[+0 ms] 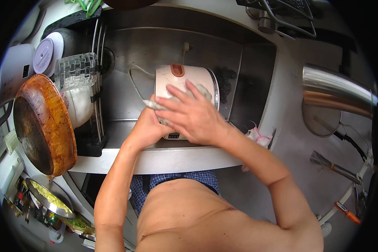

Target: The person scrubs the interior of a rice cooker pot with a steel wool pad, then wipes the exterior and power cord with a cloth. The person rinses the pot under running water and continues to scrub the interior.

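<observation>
A pale pink rice cooker (189,74) with a copper-coloured lid button stands in a stainless steel sink (145,44). Its white cord (134,80) loops out on the left, and a plug (186,47) lies on the basin floor behind it. A wet greyish-white cloth (150,104) pokes out of my left hand (152,124), which is closed around it at the cooker's front left. Spread flat over the cloth and the lid is my right hand (195,115), fingers apart. More cloth shows beyond its fingertips; the palm hides the rest.
Left of the sink, a black dish rack (96,126) holds a glass tumbler (77,71), a white bowl (80,107) and a brown-sided pan (60,126). A pink-and-white cloth (260,137) hangs at the sink's front right corner. The faucet (266,23) stands at the back right.
</observation>
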The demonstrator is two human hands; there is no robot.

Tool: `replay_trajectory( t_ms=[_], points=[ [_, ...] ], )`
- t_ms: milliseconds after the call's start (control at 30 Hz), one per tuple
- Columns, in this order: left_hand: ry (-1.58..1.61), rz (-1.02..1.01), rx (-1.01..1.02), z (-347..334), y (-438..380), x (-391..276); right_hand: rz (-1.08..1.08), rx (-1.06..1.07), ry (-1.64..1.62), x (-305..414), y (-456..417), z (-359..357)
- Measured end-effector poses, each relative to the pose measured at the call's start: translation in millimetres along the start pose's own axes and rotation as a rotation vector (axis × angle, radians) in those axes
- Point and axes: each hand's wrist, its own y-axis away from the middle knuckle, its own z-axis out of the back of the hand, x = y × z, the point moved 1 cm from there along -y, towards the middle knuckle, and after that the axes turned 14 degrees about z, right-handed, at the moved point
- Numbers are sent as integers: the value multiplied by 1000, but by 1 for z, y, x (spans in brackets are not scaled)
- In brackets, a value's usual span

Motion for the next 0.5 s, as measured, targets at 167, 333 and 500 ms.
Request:
replay_trajectory(
  t_ms=[167,333,500],
  points=[
    [148,-90,-9,-6,1,0,-298,148,-100,-81,-59,-5],
    [55,-64,-52,-8,2,-7,-716,476,-188,-133,-102,-8],
    [1,-122,-78,-14,1,20,-445,200,5,-78,-69,-10]
  ],
)
